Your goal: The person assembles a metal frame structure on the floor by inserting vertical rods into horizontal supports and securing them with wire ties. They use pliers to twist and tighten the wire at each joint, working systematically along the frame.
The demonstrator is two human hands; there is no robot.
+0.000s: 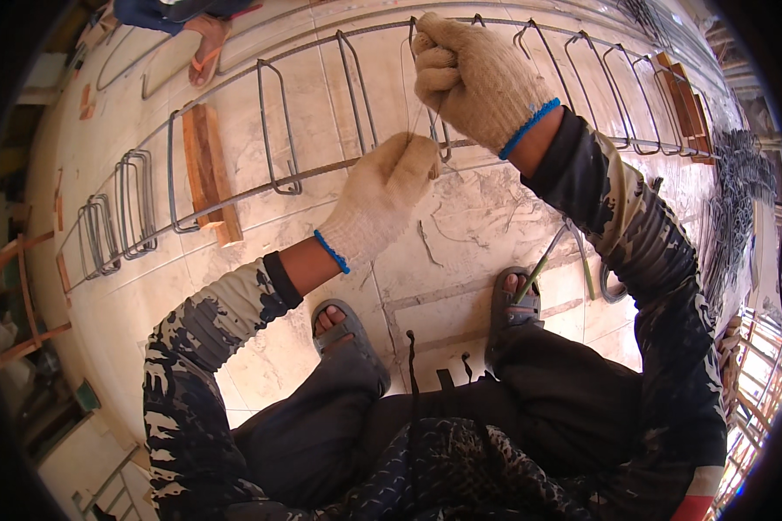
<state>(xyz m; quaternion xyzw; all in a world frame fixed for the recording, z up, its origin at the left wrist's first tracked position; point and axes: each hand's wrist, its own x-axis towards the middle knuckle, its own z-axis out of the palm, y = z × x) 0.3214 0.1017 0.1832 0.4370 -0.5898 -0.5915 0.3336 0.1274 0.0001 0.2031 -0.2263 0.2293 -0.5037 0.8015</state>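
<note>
My gloved left hand [382, 198] is closed in a pinch beside the near long steel bar [248, 194]. A thin wire [415, 120] runs up from its fingertips towards my right hand [480, 89], closed higher up near the far long bar [300, 46]. Both gloves are off-white knit with blue cuffs. Bent rectangular steel stirrups [274, 130] stand along the two long bars. One stirrup [443, 139] is partly hidden behind my hands, and the wire's ends are covered by the gloves.
Wooden blocks [207, 169] prop the bars at left and right. Bunched stirrups [135, 204] sit at the left. A green-handled tool [543, 260] lies by my right foot. Thin wires [734, 200] pile up at the right. Another person's sandalled foot [208, 52] is at the far left.
</note>
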